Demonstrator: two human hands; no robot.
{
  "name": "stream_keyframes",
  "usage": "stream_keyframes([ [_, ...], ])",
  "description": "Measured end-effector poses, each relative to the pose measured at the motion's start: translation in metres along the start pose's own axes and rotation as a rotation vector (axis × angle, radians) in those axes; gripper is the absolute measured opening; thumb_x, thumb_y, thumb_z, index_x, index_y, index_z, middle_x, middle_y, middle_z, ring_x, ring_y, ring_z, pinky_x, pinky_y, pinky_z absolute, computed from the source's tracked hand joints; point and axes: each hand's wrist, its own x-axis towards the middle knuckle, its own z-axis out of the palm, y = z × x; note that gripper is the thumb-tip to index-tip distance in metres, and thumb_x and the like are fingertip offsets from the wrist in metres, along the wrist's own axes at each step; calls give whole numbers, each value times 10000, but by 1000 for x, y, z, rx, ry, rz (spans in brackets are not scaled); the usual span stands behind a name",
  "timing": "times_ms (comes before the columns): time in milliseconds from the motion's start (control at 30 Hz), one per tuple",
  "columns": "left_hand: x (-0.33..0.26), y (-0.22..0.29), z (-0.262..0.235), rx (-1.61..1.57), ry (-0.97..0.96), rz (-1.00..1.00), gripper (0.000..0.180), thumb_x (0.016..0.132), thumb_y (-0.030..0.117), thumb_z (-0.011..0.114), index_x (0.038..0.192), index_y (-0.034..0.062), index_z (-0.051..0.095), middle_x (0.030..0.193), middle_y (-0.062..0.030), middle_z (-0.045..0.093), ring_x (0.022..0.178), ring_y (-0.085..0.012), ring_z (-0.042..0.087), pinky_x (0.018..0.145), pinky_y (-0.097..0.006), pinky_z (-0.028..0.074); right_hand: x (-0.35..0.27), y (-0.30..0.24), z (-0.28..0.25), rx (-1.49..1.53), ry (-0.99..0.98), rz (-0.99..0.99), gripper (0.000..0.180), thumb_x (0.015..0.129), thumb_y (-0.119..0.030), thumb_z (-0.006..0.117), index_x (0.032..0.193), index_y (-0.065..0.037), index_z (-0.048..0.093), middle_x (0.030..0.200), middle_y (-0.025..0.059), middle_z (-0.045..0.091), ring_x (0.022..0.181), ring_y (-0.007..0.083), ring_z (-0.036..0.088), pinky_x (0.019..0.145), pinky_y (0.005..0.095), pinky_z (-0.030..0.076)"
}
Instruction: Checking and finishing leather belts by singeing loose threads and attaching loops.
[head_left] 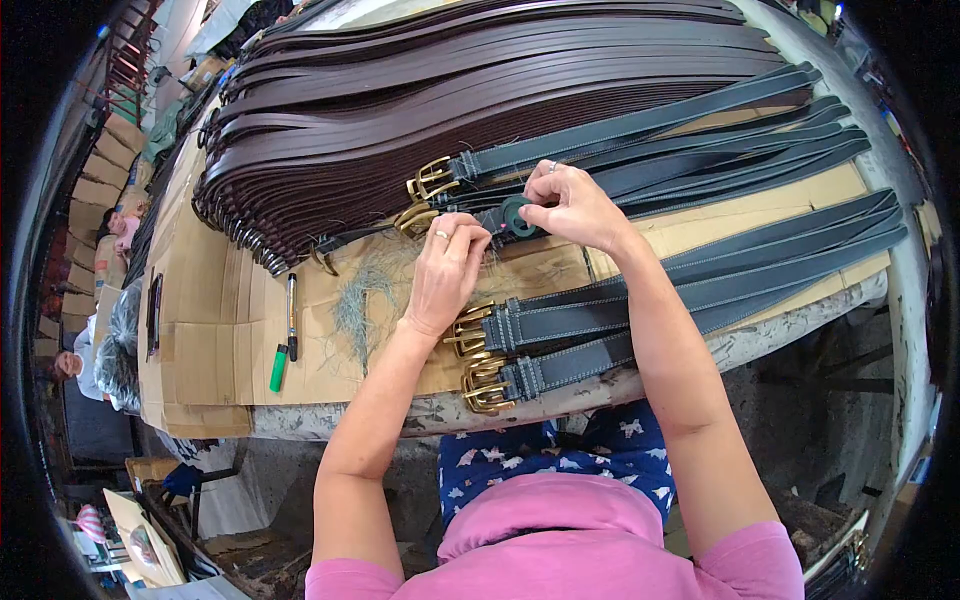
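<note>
My left hand [448, 268] is closed, fingertips pressed together at the buckle end of a dark leather belt [492, 218]. What exactly lies under those fingertips is hidden. My right hand [575, 208] grips a small dark green round tool [517, 215] with a ring shape, held against the same belt; its working end cannot be made out. A brass buckle [432, 180] on another dark belt [560, 140] sits just beyond my hands. Nearer to me lie more dark belts [600, 318] with pale stitching and brass buckles [486, 385].
A big stack of dark brown belts [480, 75] fills the table's far side. Cut thread ends [358, 305] lie on the cardboard [215, 345], beside a black marker [292, 315] and a green cap-like piece [278, 368]. Other people [88, 362] are at the far left.
</note>
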Motion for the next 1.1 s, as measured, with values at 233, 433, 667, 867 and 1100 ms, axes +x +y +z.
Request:
stream_keyframes([
  [233,6,2,-1,-133,27,-155,90,845,-26,592,909,-4,533,986,-141,526,862,-296,545,792,-384,452,-2,-5,1,-89,6,-53,184,745,-81,670,689,59,564,815,73,537,736,164,501,645,300,421],
  [433,5,5,-8,-121,-15,-157,97,823,-11,636,907,-8,589,1016,-136,552,902,-289,574,776,-380,470,0,2,1,-26,17,-48,178,763,-71,666,702,65,567,842,63,533,730,131,491,637,280,420],
  [667,-3,-2,-4,-49,-1,-20,114,766,-29,692,851,-8,618,955,-123,572,834,-277,592,687,-358,494,0,2,1,-9,22,-47,188,765,-72,668,698,68,561,849,60,529,718,115,480,625,274,418],
  [867,0,-1,-3,13,-12,22,123,802,-23,652,890,-16,566,940,-134,539,865,-295,557,704,-369,482,-1,0,0,-49,11,-71,209,752,-104,677,694,60,562,836,66,540,716,132,493,628,287,420],
  [1100,0,-2,0,-93,-67,-124,57,871,-16,573,912,-24,535,1010,-150,496,883,-298,535,708,-366,481,-4,-7,2,-117,-1,-66,190,730,-104,686,700,47,576,837,91,561,749,197,534,658,321,430],
])
